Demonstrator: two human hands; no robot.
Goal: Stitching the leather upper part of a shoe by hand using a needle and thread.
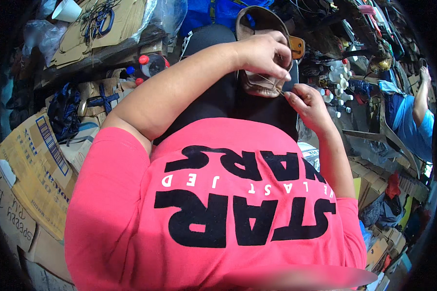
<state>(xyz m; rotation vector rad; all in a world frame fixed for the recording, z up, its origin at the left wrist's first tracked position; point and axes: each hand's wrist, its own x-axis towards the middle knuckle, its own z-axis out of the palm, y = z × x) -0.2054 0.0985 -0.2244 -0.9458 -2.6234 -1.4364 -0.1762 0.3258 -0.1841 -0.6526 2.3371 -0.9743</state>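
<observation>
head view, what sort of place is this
Probably a scrap or recycling storage space, though not certain: stacked cardboard, a cluster of capped plastic bottles and a clear plastic bag suggest it.

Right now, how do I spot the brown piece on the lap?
From the pink shirt, look up to the dark lap. The brown piece lies there beneath the left hand. It's bigger and duller than the orange-brown item beside it.

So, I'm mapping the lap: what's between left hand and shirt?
From left hand to shirt, the head view shows part of the brown item, then dark trousers.
</observation>
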